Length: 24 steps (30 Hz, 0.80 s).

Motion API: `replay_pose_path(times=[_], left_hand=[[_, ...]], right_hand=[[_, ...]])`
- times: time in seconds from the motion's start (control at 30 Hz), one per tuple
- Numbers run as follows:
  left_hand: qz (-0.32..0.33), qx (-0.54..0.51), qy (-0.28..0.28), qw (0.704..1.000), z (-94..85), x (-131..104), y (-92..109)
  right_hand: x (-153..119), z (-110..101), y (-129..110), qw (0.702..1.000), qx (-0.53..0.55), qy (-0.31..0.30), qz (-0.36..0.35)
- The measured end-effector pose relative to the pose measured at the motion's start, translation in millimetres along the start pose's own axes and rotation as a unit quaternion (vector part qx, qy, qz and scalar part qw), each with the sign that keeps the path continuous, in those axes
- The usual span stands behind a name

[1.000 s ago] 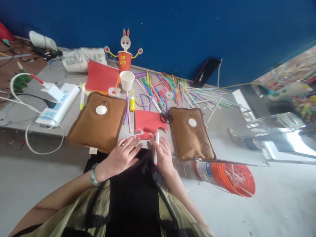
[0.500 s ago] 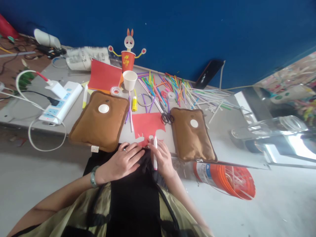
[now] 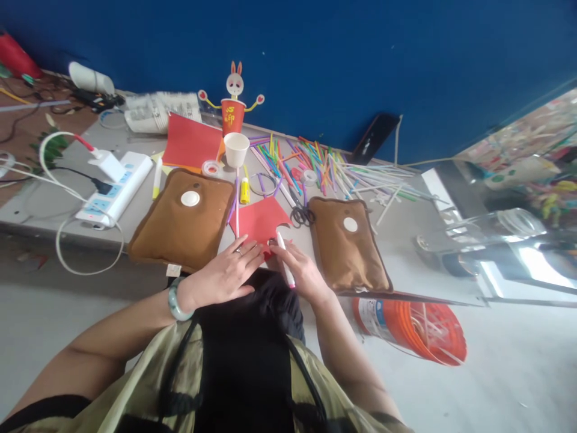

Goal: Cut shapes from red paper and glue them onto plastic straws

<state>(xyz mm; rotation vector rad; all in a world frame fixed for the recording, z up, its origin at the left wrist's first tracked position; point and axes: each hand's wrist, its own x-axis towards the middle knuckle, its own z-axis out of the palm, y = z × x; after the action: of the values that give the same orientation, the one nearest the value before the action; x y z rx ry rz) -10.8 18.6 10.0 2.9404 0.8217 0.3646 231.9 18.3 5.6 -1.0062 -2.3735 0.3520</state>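
A sheet of red paper [image 3: 262,218] with pieces cut from its near edge lies at the table's front. My left hand [image 3: 229,269] rests on its near left part, fingers stretched out and flat. In my right hand [image 3: 303,270] is a white marker [image 3: 285,264] with a pink end, slanting between thumb and fingers. The right fingertips touch the paper's near edge; a small pale piece shows beside them, too small to make out. Black-handled scissors [image 3: 302,215] lie just beyond the paper's right side. A yellow glue stick [image 3: 244,191] stands behind it.
Brown hot-water bags flank the paper, one left [image 3: 180,225] and one right [image 3: 351,246]. Behind are a white paper cup [image 3: 236,150], a rabbit figure on a red cup [image 3: 232,117] and many coloured pipe cleaners [image 3: 315,162]. A power strip [image 3: 115,192] sits left; an orange bucket [image 3: 410,328] is below.
The red paper has turned and shifted slightly left. My left hand has moved up onto it, and the marker in my right hand tilts more.
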Motion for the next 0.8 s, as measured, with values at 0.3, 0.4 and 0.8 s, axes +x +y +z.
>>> replay_pose_path(times=[0.3, 0.4, 0.8], left_hand=[[-0.04, 0.023, 0.016, 0.999, 8.1, 5, 4], [-0.045, 0.041, 0.023, 0.998, 16.1, 5, 12], [-0.017, -0.025, 0.143, 0.989, 41.7, 5, 6]], right_hand=[[-9, -15, -5, 0.979, -0.142, 0.149, 0.013], [-11, -17, -9, 0.973, -0.125, 0.19, 0.042], [-5, -14, -14, 0.978, -0.007, 0.184, 0.1]])
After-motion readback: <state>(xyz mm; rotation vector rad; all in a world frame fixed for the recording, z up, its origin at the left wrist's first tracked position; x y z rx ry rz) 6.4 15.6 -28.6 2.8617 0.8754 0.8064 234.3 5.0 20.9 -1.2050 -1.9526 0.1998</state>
